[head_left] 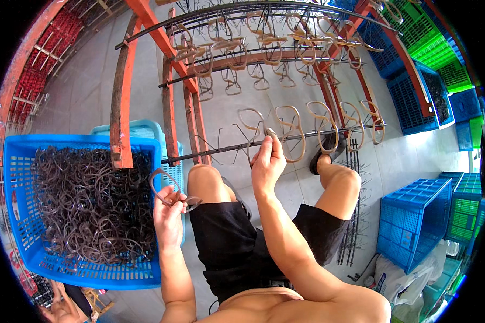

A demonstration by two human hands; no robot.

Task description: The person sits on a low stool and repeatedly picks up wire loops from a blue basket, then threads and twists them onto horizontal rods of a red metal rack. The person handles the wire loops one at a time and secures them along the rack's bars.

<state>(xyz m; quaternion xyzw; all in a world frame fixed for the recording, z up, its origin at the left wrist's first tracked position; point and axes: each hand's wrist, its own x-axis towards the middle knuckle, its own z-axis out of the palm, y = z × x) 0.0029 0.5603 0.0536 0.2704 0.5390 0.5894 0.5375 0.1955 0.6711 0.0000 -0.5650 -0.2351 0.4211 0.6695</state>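
Observation:
My left hand (168, 220) pinches a dark brown eyeglass frame (157, 180) beside a blue plastic basket (81, 282). Heaped in that basket are many similar dark frames (91, 204). Up at a black rod (215, 151) with thin wire hooks, my right hand (268, 161) has thumb and fingers closed on a tan eyeglass frame (249, 112). Its lower part is partly hidden by the fingers, so how it sits on the hook cannot be made out. Several tan frames (291, 132) hang along the rod to the right of that hand.
An orange rack (122, 97) holds higher rods (210, 67) with more hanging frames. Bare hooked rods (352, 215) lie right of my knee. Blue crates (409, 220) and green crates (431, 37) stand at right. Another person (62, 304) is at lower left.

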